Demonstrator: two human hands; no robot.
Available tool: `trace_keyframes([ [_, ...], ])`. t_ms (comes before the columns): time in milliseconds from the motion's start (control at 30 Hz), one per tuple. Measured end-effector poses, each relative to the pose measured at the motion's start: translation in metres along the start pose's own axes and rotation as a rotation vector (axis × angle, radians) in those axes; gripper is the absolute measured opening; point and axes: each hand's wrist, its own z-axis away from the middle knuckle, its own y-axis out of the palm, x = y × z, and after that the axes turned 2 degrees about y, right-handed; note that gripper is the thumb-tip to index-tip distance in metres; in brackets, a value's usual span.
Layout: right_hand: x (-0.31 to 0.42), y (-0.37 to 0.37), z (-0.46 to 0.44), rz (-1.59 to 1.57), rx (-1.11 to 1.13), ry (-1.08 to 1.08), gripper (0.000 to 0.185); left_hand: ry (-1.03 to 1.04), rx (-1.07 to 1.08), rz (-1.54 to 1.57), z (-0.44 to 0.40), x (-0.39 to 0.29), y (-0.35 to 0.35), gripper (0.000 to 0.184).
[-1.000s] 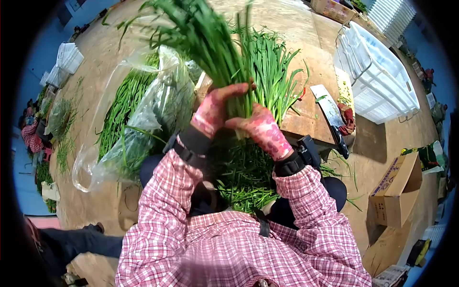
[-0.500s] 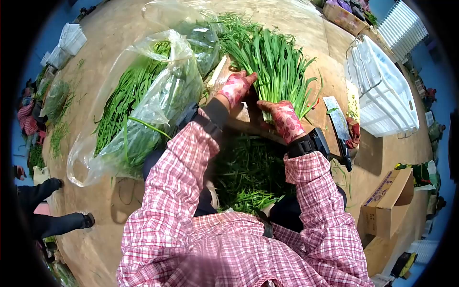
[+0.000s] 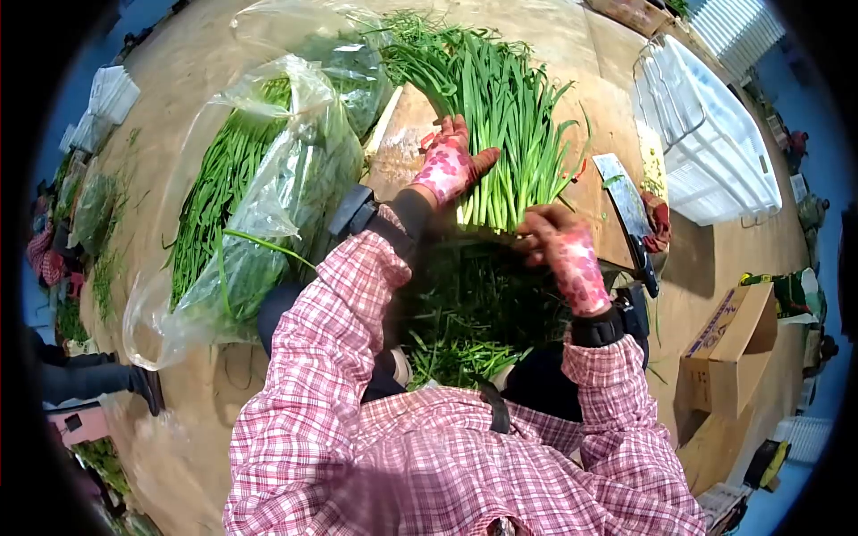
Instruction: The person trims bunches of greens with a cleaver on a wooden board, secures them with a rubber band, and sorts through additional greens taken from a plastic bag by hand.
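A large bunch of garlic chives [image 3: 500,116] lies on the wooden board [image 3: 407,147], pale stalk ends towards me. My left hand [image 3: 450,170], in a pink patterned glove with bare-looking fingertips, rests along the bunch's left side. Its fingers are extended and the thumb lies apart over the stalks. My right hand [image 3: 565,255], gloved alike, is just below and right of the stalk ends. Its fingers are bent and blurred, so whether they hold anything is unclear. A broad-bladed knife [image 3: 623,196] lies on the board's right side, beside a dark red cloth [image 3: 657,223].
On the left stands a clear plastic bag [image 3: 295,196] full of chives. White plastic crates [image 3: 715,143] are at the right, with an open cardboard box [image 3: 728,357] nearer. Loose green trimmings [image 3: 465,357] lie between my legs. Another person's legs [image 3: 98,380] show at far left.
My right hand has left the bunch's right side and moved down and right to the stalk ends. My left thumb now lies across the stalks. The view has shifted slightly.
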Motion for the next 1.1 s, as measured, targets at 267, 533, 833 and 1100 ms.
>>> trace_keyframes([
  [267, -0.023, -0.034, -0.021, 0.394, -0.227, -0.337, 0.029, 0.097, -0.060, -0.082, -0.014, 0.002, 0.008, 0.093],
  [533, -0.035, -0.040, -0.050, 0.457, -0.352, -0.324, 0.042, 0.121, -0.097, 0.142, 0.010, -0.026, 0.020, 0.088],
  [833, -0.007, -0.073, -0.081, 0.689, -0.662, -0.376, 0.045, 0.047, -0.067, 0.033, 0.004, -0.012, 0.023, 0.086],
  [1100, -0.006, -0.095, -0.127, 0.704, -0.559, -0.405, 0.025, -0.077, -0.354, -0.015, 0.020, -0.014, -0.041, 0.036],
])
